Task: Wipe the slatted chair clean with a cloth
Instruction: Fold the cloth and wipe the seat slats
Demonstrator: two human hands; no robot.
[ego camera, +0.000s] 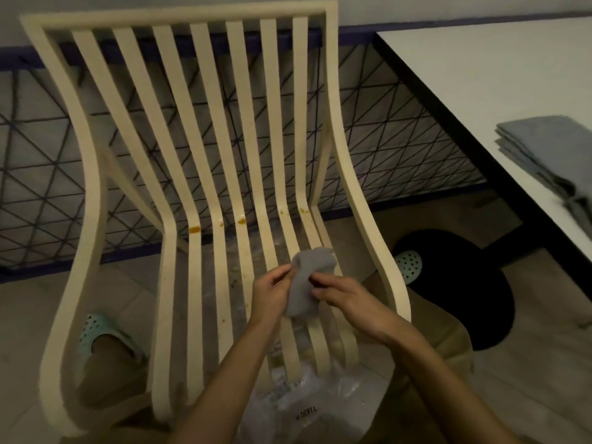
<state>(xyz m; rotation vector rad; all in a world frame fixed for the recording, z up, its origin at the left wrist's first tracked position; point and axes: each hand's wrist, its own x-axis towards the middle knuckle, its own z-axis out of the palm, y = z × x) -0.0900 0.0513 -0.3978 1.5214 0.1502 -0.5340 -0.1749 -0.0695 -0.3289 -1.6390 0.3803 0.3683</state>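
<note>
1. Slatted chair: cream, curved back and seat. It fills most of my feed and stands on the tiled floor in front of a wire-grid panel.
2. Table: white top with a dark edge, to the right of the chair.
3. Clear plastic bag: crumpled under the front of the seat, with some print I cannot read.
4. Stack of folded grey cloths: on the table, well apart from the work.
5. Right hand: fingers curled, pinching the near side of the cloth.
6. Left hand: fingers curled, gripping the cloth's other side.
7. Cloth: grey and bunched, held between both hands over the seat slats right of centre. I cannot tell whether it touches a slat.
8. Orange stains: several spots along the bend where back meets seat, with fainter specks and streaks down the seat slats.

Progress, as I judge it: early. The cloth is being gathered or refolded, not pressed to the surface. The stains at the bend and the grime on the seat slats remain to be wiped. The back slats look cleaner, though the blur hides fine dirt.
</note>
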